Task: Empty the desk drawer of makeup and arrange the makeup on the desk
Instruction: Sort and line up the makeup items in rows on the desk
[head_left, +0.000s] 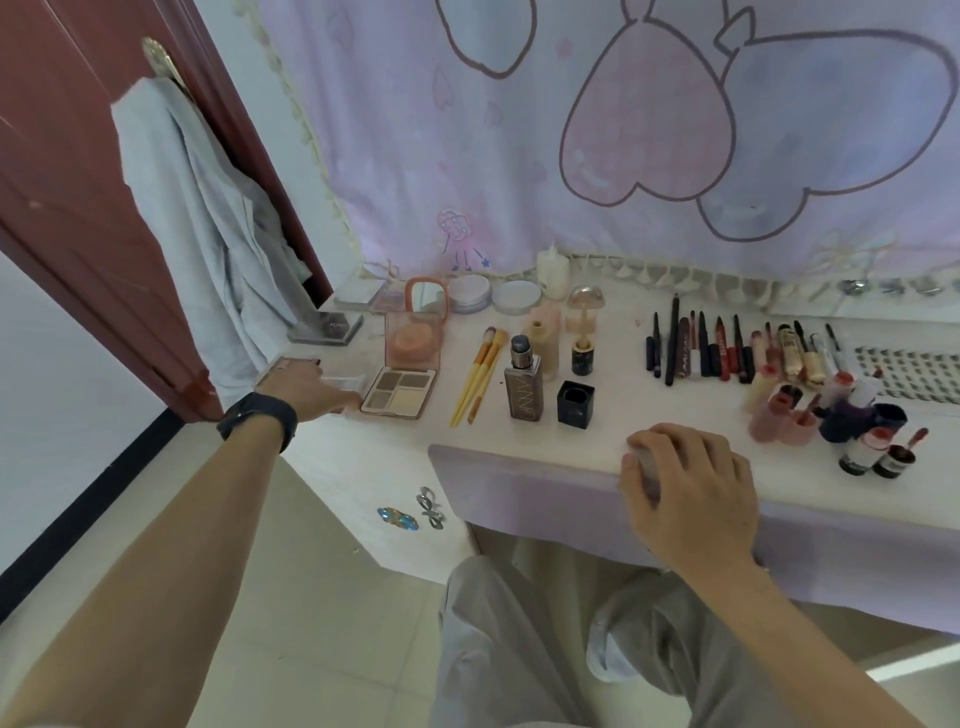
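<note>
A: Desk (623, 410) looks mostly laid out. Which hand is on the next piece?
B: Left hand (306, 387). The pale case (344, 383) lies right at its fingertips at the desk's left end, just left of the four-pan palette (399, 392), with its long axis left-right.
A: Grip?
B: Fingers reach out fairly straight onto it. Pinch or plain touch, can't tell. Right hand (691, 483) is well apart, curled over the near edge; can't tell if it holds anything.
</note>
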